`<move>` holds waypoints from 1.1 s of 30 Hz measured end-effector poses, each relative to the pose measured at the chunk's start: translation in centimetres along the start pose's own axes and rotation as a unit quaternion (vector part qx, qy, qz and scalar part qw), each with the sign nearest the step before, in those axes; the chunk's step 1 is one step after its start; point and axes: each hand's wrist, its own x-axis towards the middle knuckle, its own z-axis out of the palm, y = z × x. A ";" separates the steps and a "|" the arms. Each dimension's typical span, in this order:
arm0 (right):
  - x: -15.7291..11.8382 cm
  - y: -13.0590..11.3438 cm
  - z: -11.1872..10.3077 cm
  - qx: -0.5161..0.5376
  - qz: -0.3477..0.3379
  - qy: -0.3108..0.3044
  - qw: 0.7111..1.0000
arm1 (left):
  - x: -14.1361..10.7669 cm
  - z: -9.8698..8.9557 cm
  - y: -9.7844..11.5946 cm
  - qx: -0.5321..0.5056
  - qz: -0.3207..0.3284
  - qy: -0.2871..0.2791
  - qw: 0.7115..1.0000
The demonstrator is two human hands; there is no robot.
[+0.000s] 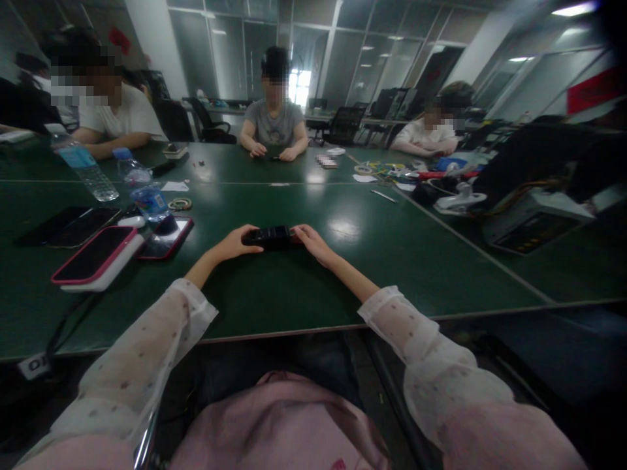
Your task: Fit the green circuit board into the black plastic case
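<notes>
A small black oblong object (pixel 274 236) lies crosswise between my hands, low over the green table (pixel 294 287). Its exact kind is too dark to make out. Around its left end, the thumb and fingers of my left hand (pixel 236 244) are closed. My right hand (pixel 313 244) grips the opposite end, where a dark reddish patch shows beside the fingertips. The palm sides of both hands are hidden from this angle.
To the left are a pink-edged phone (pixel 95 254), a red-edged phone (pixel 169 238) and two plastic bottles (pixel 91 170). A tape roll (pixel 179 203) lies nearby. Rightward are a pen (pixel 384 196), tangled cables (pixel 386 171) and a metal box (pixel 539 219). Several people sit across the table.
</notes>
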 end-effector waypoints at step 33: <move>-0.3 -0.1 -0.1 -0.024 -0.002 -0.006 1.000 | -0.3 0.2 0.7 -0.029 0.003 0.009 1.000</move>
